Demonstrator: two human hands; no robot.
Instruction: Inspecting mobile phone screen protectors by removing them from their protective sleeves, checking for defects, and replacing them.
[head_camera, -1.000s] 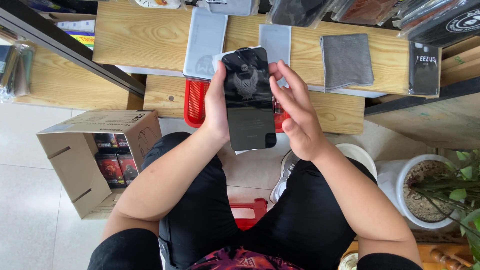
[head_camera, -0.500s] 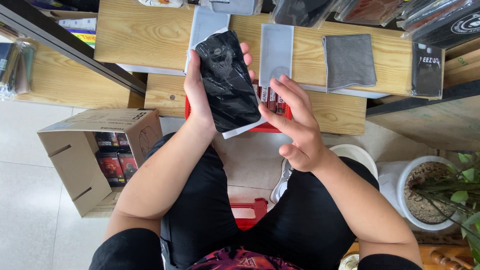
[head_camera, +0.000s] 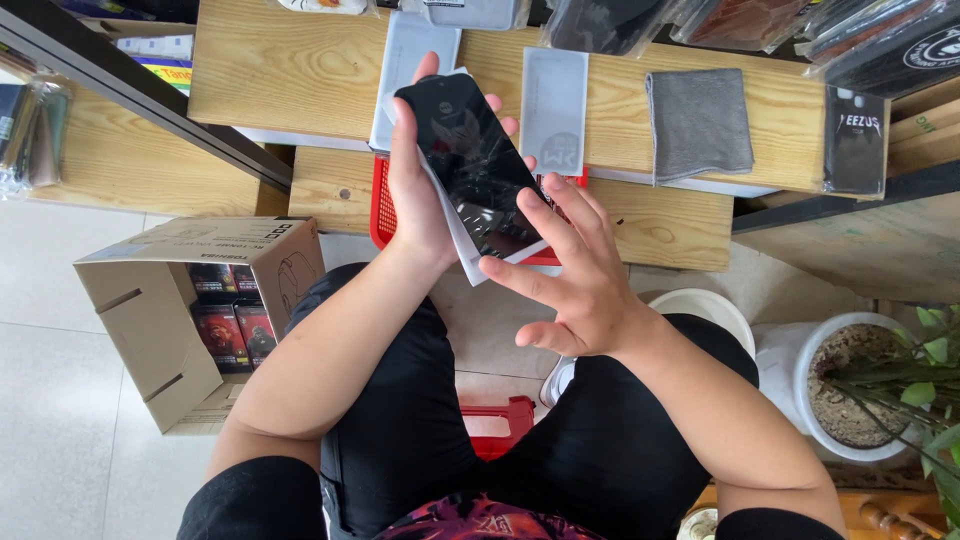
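My left hand (head_camera: 415, 195) holds a glossy black phone-shaped screen protector pack (head_camera: 472, 165) with a white backing sheet under it, tilted to the left over a red basket (head_camera: 381, 205). My right hand (head_camera: 570, 280) is spread with fingers apart, its fingertips touching the lower right edge of the pack. Both hands are above my lap, in front of a low wooden bench (head_camera: 300, 70).
On the bench lie two pale flat sleeves (head_camera: 554, 100), a grey cloth (head_camera: 698, 120) and a dark packet (head_camera: 853, 135). An open cardboard box (head_camera: 170, 310) with red-black cartons stands on the floor at left. A white plant pot (head_camera: 850, 385) is at right.
The left hand first lifted and tilted the black pack away from the right hand. Now the right hand has reached back and touches its lower edge.
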